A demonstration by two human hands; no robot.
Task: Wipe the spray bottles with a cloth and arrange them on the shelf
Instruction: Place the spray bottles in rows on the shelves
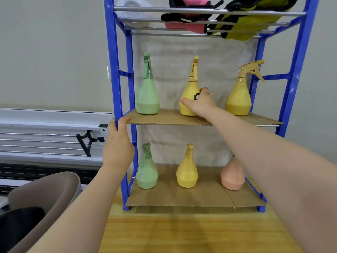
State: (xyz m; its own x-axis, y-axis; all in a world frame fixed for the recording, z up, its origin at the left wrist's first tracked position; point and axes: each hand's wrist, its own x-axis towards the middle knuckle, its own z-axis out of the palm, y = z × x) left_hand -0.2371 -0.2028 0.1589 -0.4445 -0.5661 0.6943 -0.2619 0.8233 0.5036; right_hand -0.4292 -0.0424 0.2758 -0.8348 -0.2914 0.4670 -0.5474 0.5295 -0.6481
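Observation:
A blue shelf rack stands on a wooden table. On its middle shelf stand a green spray bottle, a yellow spray bottle and a second yellow bottle at the right. My right hand grips the lower body of the middle yellow bottle. My left hand holds the rack's front left post. On the bottom shelf stand a green bottle, a yellow bottle and a pink bottle partly hidden by my right arm. No cloth is in either hand.
The top shelf holds a white container, a pink-and-black cloth and a yellow-and-black cloth. The wooden table extends in front of the rack. A brown chair is at lower left, beside a white rail unit.

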